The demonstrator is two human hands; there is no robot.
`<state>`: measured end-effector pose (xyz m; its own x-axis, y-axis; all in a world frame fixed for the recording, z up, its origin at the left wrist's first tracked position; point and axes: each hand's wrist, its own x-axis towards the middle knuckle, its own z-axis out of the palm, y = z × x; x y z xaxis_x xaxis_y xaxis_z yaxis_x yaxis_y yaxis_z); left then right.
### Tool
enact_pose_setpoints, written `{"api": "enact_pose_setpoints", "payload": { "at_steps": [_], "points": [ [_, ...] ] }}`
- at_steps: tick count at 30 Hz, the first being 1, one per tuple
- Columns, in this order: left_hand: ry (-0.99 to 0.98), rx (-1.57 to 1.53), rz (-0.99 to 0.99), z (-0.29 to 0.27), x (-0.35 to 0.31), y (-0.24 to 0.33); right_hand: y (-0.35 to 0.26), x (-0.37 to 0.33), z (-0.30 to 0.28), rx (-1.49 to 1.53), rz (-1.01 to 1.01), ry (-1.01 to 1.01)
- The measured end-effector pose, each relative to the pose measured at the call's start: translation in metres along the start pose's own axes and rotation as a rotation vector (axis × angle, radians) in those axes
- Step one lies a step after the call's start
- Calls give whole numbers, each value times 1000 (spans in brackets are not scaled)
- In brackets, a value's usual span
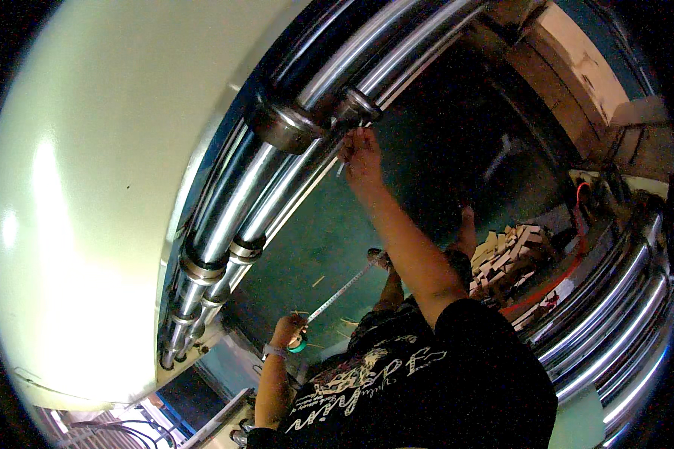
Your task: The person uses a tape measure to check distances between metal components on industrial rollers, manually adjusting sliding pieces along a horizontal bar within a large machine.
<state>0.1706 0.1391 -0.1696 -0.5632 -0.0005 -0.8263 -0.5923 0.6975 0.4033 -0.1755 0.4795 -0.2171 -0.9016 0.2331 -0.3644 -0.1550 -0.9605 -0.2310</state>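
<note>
My left hand (287,331), with a band round its wrist, is closed around a tape measure (298,345) with a green case. Its pale blade (343,290) is drawn out and slants up and right, reaching a foot beside my right forearm. Higher up, my right hand (362,156) is raised to a dark collar (357,106) on a shiny steel rod (307,176). The fingers of that hand are bent together, and a small thin pale thing shows at their edge. What it is cannot be made out in the dim light.
A large cream machine panel (90,187) fills the left, alongside thick steel rods with ring collars (202,266). Wood offcuts (508,258) lie piled on the green floor (284,280). A red hose (569,278) curves past more rods (614,307) at right.
</note>
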Motion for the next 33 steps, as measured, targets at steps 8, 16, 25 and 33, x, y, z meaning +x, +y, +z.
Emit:
{"api": "enact_pose_setpoints", "payload": {
  "at_steps": [8,16,25,33],
  "points": [
    [49,-52,45,-3,-10,59,2,0,-12,-23,-40,38],
    [38,-169,-20,-2,4,28,6,5,-11,-352,-151,-26],
    [18,-309,17,-1,14,50,2,6,-11,-388,-135,-22],
    [-38,-20,-47,-3,26,58,-35,15,-43,-171,427,-336]
  ]
}}
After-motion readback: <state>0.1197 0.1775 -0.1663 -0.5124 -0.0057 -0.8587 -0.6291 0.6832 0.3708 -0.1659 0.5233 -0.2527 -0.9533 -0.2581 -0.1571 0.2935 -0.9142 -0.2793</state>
